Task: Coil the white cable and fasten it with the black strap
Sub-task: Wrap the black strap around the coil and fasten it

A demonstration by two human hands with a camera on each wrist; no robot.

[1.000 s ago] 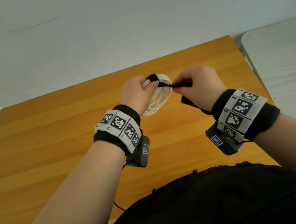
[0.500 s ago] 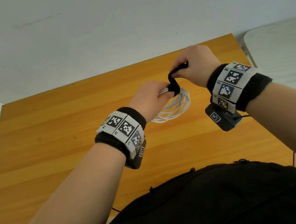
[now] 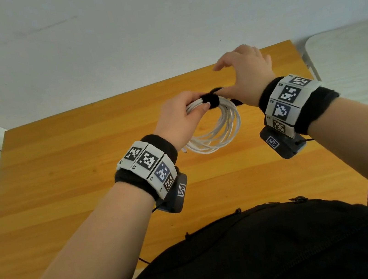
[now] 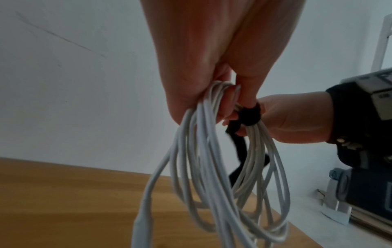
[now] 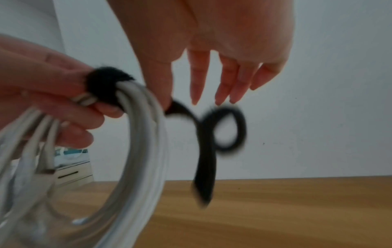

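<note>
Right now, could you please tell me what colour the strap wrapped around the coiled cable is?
Black; the strap shows best in the right wrist view, around the white cable.

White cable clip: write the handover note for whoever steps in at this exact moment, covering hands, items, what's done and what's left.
Left hand: grips the coiled white cable at its top, holding it above the wooden table.
Right hand: thumb and forefinger pinch the black strap; the other fingers are spread.
Done: cable coiled; strap wound around the bundle beside the left fingers.
Left: the strap's loose tail hangs free, partly curled. Probably wrap it round and press it closed, then put the bundle down.
</note>
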